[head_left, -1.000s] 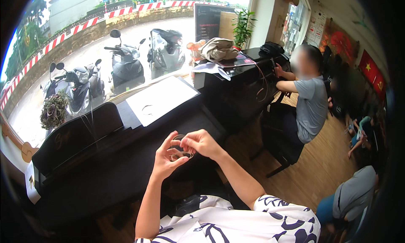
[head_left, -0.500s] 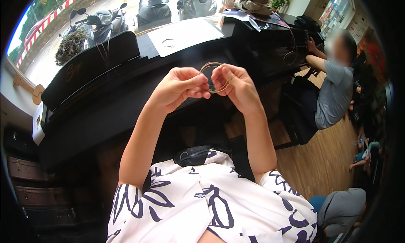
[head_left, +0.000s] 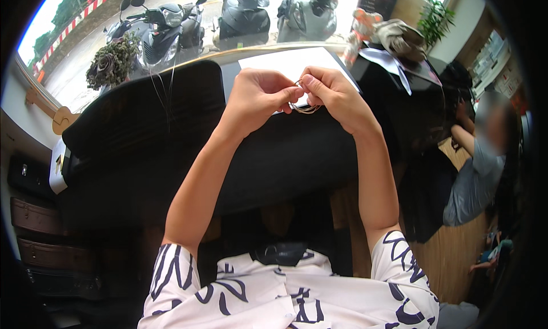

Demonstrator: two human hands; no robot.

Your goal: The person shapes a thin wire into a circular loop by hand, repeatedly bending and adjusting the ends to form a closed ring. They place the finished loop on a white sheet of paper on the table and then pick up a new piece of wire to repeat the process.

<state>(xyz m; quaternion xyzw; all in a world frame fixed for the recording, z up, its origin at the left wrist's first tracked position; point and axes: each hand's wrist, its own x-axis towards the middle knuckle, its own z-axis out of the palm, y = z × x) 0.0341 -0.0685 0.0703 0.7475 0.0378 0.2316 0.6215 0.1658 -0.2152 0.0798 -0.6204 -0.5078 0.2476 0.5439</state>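
My left hand (head_left: 267, 97) and my right hand (head_left: 325, 95) are raised close together at the middle, over the front of a black piano (head_left: 274, 146). Both have their fingers closed on a small coil of thin brownish wire (head_left: 306, 111), with its lower loops hanging just below the fingertips. The coil is partly hidden by the fingers, so I cannot tell exactly where each finger grips it. A large white sheet (head_left: 291, 59) lies on the piano top behind my hands.
A black music rack (head_left: 148, 100) stands left, near dried flowers (head_left: 111, 63) and loose thin strands. At right are a bundled cloth (head_left: 399, 40), papers (head_left: 382, 60) and a seated person (head_left: 474, 180). Stacked brown cases (head_left: 45, 249) sit lower left. Scooters (head_left: 240, 15) stand outside the window.
The view has turned toward the piano and left cases. My hands have risen in the picture and drawn together, so the coil's loop, wider half a second ago, is now mostly covered by fingers.
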